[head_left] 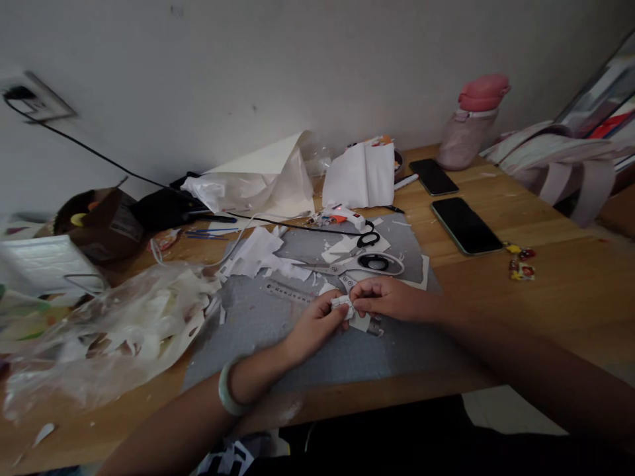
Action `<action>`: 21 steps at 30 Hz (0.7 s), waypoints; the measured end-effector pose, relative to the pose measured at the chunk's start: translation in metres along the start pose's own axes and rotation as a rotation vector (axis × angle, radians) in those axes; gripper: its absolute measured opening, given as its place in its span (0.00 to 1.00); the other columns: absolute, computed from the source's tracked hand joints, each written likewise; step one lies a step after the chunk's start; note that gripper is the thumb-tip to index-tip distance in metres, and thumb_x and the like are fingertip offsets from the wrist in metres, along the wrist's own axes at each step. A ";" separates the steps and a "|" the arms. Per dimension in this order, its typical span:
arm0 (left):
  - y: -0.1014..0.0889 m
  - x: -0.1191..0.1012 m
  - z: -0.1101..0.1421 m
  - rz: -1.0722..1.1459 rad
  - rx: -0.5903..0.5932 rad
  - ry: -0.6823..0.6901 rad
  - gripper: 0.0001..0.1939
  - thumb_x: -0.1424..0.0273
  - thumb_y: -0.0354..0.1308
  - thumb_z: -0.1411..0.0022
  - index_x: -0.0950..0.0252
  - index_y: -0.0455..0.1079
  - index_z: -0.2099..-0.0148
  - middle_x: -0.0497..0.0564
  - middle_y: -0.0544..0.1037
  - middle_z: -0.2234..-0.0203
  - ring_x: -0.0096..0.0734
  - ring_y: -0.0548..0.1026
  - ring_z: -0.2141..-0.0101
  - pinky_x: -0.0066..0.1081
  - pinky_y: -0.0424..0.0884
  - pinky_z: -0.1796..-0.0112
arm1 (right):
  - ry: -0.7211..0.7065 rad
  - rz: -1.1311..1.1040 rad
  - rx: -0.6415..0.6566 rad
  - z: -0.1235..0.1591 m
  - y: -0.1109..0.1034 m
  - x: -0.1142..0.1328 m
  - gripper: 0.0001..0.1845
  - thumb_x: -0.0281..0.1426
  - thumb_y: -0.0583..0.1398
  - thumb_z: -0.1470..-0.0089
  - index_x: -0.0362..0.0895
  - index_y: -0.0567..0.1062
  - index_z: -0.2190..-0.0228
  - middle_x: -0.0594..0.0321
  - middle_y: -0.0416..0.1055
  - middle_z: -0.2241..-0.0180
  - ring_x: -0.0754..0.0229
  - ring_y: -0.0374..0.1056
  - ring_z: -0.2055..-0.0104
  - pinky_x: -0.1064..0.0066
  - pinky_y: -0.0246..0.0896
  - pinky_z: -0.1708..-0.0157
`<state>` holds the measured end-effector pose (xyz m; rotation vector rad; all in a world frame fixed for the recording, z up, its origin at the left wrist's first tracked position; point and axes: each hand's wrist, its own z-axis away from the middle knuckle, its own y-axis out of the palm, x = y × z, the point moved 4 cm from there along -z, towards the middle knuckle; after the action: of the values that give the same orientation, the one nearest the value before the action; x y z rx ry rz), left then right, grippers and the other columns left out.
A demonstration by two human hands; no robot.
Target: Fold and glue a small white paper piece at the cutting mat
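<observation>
Over the grey cutting mat [278, 360], my left hand [320, 324] pinches a small white piece with dark lines [343, 304], perhaps paper or card. My right hand [384, 297] is closed at the right edge of the same piece, fingertips together. Just beyond the hands lie large scissors [347, 264] with grey-white handles, and a smaller black-handled pair [368, 239] behind them. A clear ruler [288, 293] rests left of my hands, partly hidden by the left one. White paper scraps [255, 251] are spread on the mat.
A white glue gun [347, 215] lies behind the scissors. Two phones [466, 225] and a pink bottle [469, 125] stand or lie at the right. A plastic bag [124, 330] of scraps covers the left side. A black cable [109, 158] crosses from the wall socket.
</observation>
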<state>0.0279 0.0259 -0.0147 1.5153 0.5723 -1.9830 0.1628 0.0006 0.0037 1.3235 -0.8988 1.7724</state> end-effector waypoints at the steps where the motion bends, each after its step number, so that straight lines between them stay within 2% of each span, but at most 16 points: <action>1: 0.000 0.000 0.000 0.008 0.000 -0.003 0.13 0.59 0.52 0.46 0.64 0.61 0.73 0.42 0.64 0.83 0.21 0.59 0.82 0.24 0.55 0.78 | 0.001 -0.001 -0.004 0.000 0.000 0.000 0.10 0.38 0.56 0.47 0.43 0.68 0.72 0.68 0.62 0.76 0.68 0.55 0.76 0.74 0.51 0.75; 10: 0.001 -0.002 0.001 -0.015 0.003 -0.020 0.14 0.58 0.52 0.47 0.64 0.60 0.73 0.42 0.64 0.83 0.22 0.59 0.82 0.25 0.55 0.78 | -0.029 -0.009 -0.006 0.001 -0.001 0.000 0.07 0.33 0.55 0.48 0.42 0.69 0.71 0.68 0.62 0.76 0.68 0.56 0.74 0.74 0.50 0.74; 21: 0.000 0.000 0.000 -0.029 0.008 0.017 0.15 0.57 0.51 0.46 0.64 0.60 0.72 0.42 0.64 0.83 0.21 0.59 0.81 0.25 0.56 0.78 | -0.015 -0.028 -0.002 0.000 -0.001 0.000 0.06 0.33 0.56 0.50 0.42 0.69 0.72 0.68 0.63 0.76 0.68 0.57 0.74 0.74 0.51 0.72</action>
<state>0.0281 0.0261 -0.0149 1.5379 0.5975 -1.9982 0.1639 0.0009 0.0040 1.3433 -0.8861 1.7418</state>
